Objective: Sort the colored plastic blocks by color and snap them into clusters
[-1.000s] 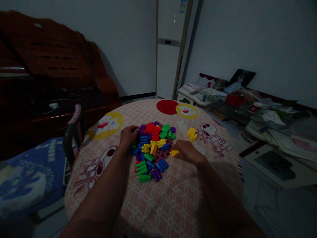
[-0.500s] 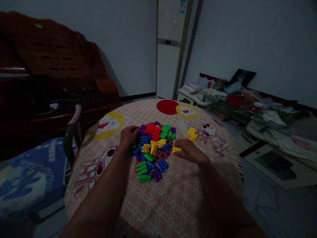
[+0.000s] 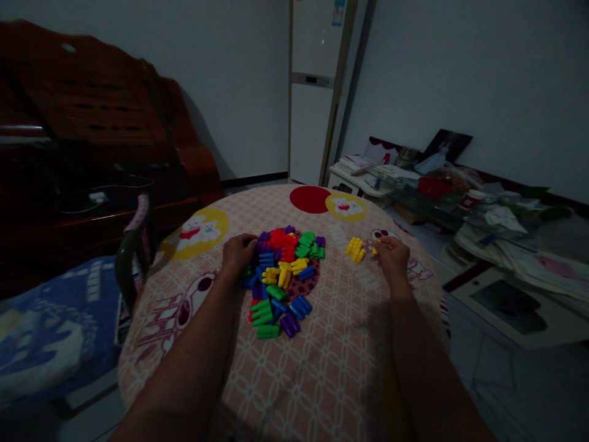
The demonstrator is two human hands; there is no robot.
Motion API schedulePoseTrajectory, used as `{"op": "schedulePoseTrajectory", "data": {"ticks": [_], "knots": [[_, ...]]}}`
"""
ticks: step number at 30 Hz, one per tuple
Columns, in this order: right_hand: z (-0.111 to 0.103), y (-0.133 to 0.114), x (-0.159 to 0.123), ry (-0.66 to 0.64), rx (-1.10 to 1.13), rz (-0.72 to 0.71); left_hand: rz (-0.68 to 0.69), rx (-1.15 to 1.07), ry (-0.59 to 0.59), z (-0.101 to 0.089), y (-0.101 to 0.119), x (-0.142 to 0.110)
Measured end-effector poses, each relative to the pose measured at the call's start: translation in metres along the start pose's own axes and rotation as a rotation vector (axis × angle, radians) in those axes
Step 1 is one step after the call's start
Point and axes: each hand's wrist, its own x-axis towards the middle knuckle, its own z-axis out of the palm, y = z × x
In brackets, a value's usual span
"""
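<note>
A pile of plastic toy building blocks in red, green, blue, purple and yellow (image 3: 285, 270) lies in the middle of the round table. My left hand (image 3: 238, 253) rests against the pile's left edge, fingers loosely bent and partly hidden, with no block visible in it. To the right, my right hand (image 3: 394, 253) pinches a yellow block (image 3: 376, 247) between thumb and fingertips, just above the cloth. Left of that hand, a small cluster of yellow blocks (image 3: 355, 250) lies apart from the pile.
A patterned cloth (image 3: 322, 368) covers the table. At the left stand a chair with a blue cushion (image 3: 59, 331) and a dark wooden bench (image 3: 110, 123). A cluttered glass-topped cabinet (image 3: 432, 202) runs along the right wall, and a tall white appliance (image 3: 313, 129) stands behind.
My right hand has carried the yellow block rightward from beside the pile, past the yellow cluster to its right side. My left hand stays by the pile.
</note>
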Motion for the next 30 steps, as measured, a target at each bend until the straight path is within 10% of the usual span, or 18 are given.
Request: {"op": "schedulePoseTrajectory", "data": {"ticks": [30], "knots": [[0.013, 0.032, 0.009, -0.158, -0.025, -0.062, 0.005, -0.005, 0.007, -0.002, 0.002, -0.002]]}}
